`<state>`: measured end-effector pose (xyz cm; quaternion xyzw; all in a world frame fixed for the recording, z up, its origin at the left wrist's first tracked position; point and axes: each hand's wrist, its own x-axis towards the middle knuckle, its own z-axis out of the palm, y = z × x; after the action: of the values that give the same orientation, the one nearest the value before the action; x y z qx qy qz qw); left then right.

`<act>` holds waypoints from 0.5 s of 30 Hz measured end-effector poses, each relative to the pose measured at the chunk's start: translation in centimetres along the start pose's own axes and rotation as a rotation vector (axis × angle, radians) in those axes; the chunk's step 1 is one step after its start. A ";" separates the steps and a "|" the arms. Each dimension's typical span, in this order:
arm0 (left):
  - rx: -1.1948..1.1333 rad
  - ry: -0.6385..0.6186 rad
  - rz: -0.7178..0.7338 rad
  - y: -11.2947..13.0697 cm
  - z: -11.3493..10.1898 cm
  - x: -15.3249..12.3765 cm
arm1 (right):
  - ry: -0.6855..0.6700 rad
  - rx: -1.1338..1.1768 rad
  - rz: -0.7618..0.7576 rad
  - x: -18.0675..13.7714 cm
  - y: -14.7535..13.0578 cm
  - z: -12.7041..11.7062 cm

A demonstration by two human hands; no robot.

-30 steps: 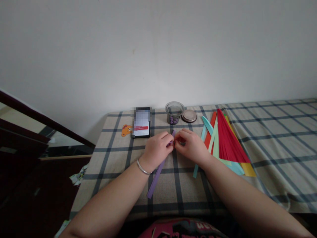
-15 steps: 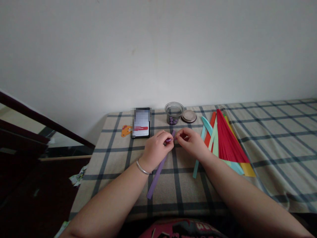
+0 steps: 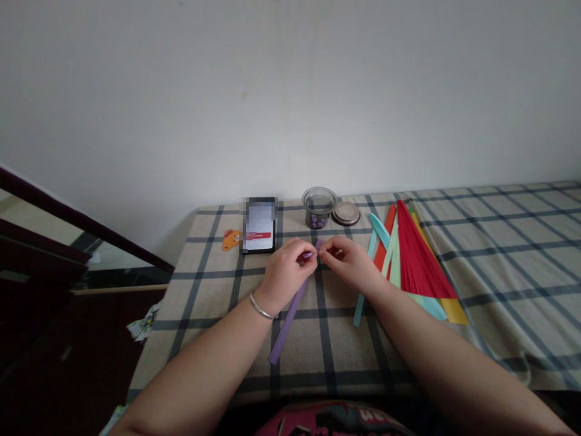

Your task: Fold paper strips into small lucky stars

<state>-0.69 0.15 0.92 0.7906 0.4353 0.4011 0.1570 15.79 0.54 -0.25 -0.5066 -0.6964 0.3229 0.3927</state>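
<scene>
My left hand (image 3: 287, 272) and my right hand (image 3: 348, 261) meet over the middle of the checked tablecloth (image 3: 213, 303). Both pinch the far end of a long purple paper strip (image 3: 285, 324), whose free end trails toward me on the cloth. The fingertips of the two hands almost touch, and the strip's far end is partly hidden between them. A silver bangle circles my left wrist.
A phone (image 3: 258, 224) and a small orange sticker (image 3: 231, 238) lie at the back left. A clear jar (image 3: 319, 207) with purple bits and its lid (image 3: 346, 212) stand behind my hands. A fan of coloured paper strips (image 3: 415, 257) lies to the right.
Both hands have shifted slightly up and away from me while working the strip's end; the strip's trailing part has stayed where it lay.
</scene>
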 end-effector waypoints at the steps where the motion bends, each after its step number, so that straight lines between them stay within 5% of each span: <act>1: 0.000 -0.002 0.001 0.0 0.0 0.0 | -0.004 0.002 0.005 0.0 -0.1 0.0; 9: -0.055 0.003 -0.040 -0.3 0.2 0.0 | 0.038 -0.037 0.012 0.3 0.1 -0.6; 15: -0.140 0.025 -0.089 -0.8 0.5 0.0 | 0.109 -0.356 -0.008 0.6 0.5 -1.8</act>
<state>-0.70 0.67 0.13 0.7525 0.4427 0.4330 0.2241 17.43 1.35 0.32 -0.5820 -0.7223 0.1652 0.3352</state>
